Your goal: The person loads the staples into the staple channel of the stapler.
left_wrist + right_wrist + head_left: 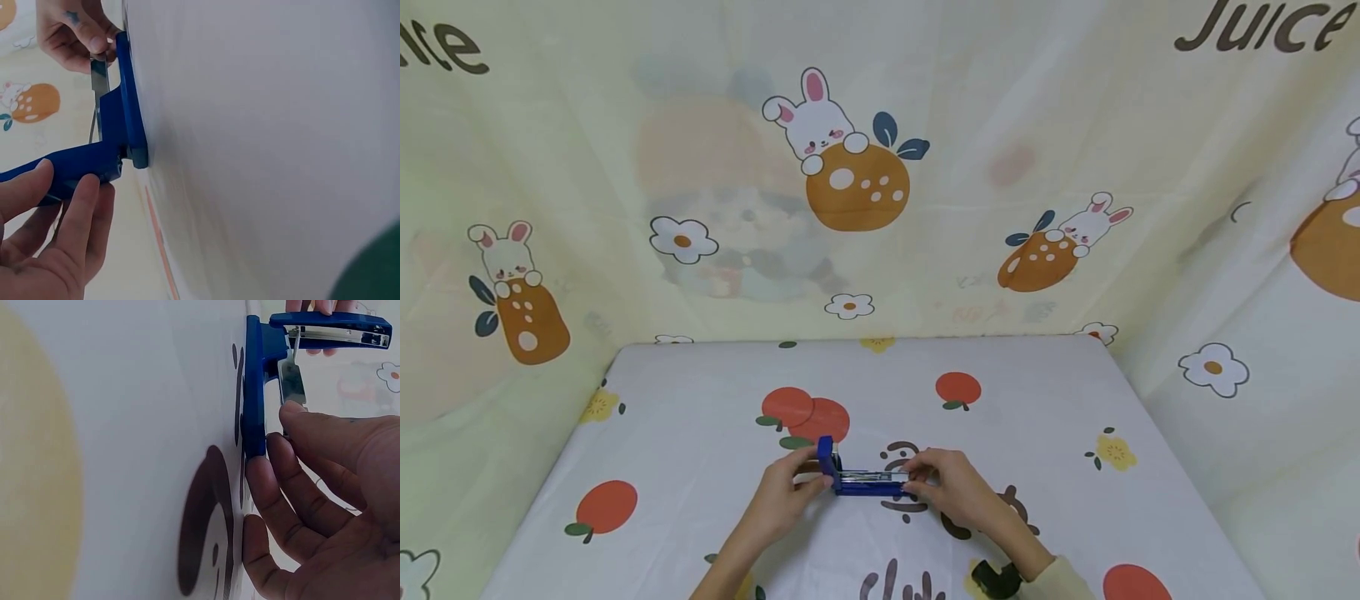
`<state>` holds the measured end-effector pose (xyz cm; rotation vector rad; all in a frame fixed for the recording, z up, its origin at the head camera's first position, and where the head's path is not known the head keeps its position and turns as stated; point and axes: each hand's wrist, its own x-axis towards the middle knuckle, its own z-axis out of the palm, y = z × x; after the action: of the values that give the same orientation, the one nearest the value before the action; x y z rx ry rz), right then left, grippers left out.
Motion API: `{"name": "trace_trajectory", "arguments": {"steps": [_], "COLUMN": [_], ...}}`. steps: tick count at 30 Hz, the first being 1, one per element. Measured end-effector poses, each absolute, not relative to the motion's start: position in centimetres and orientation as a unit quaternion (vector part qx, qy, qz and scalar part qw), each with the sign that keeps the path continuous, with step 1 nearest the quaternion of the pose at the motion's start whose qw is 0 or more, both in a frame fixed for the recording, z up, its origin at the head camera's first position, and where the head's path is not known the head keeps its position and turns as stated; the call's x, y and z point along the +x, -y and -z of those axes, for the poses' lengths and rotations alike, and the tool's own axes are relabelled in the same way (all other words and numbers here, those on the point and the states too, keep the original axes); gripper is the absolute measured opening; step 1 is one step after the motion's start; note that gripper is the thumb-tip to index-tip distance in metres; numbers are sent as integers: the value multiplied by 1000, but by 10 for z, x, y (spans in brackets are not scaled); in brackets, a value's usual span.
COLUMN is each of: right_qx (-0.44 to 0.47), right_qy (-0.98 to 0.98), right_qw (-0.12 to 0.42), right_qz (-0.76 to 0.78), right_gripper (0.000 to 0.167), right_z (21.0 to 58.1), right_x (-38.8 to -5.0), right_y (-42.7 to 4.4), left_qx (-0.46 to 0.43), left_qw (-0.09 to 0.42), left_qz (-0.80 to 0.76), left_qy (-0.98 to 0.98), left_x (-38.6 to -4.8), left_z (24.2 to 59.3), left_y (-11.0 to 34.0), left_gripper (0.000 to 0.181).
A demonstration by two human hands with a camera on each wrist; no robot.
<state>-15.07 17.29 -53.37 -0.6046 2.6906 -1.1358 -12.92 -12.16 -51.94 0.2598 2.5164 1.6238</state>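
Observation:
A blue stapler (871, 491) stands on the table with its top arm (826, 457) swung up, roughly at a right angle to the base. The left hand (781, 498) holds that raised arm between thumb and fingers, as the left wrist view also shows. At the opposite end, the right hand (957, 487) pinches the tip of the metal staple magazine (291, 381) with its thumb on top. Some of its fingers touch the end of the stapler's base (254, 394). Whether staples lie in the magazine cannot be made out.
A white tablecloth (700, 433) printed with fruit and flowers covers the table. Patterned curtains (955, 250) hang behind and at both sides. A black wrist device (996, 579) sits by the right sleeve.

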Motion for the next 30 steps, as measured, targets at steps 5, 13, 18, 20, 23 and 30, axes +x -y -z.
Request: {"name": "trace_trajectory", "arguments": {"steps": [5, 13, 18, 20, 23, 30], "right_qx": [-204, -206, -204, -203, -203, -200], "right_qy": [-898, -898, -900, -900, -900, -900], "right_qw": [79, 77, 77, 77, 79, 81], "right_qz": [380, 380, 378, 377, 378, 378], "right_gripper": [16, 16, 16, 16, 16, 17], "right_z": [534, 534, 535, 535, 535, 534], "right_x": [-151, -151, -151, -151, -151, -151], "right_y": [-173, -174, -174, -174, -174, -173], "left_qx": [94, 99, 102, 106, 111, 122], "left_qw": [70, 76, 75, 72, 69, 57], "left_qz": [-531, -513, -501, -495, -491, -485], "left_qy": [-839, -849, -856, -859, -861, -864], "left_x": [-129, -129, -130, -131, -131, -132], "left_z": [520, 517, 517, 518, 518, 518], "left_y": [121, 117, 114, 113, 112, 110], "left_gripper": [38, 38, 40, 41, 43, 41]}}
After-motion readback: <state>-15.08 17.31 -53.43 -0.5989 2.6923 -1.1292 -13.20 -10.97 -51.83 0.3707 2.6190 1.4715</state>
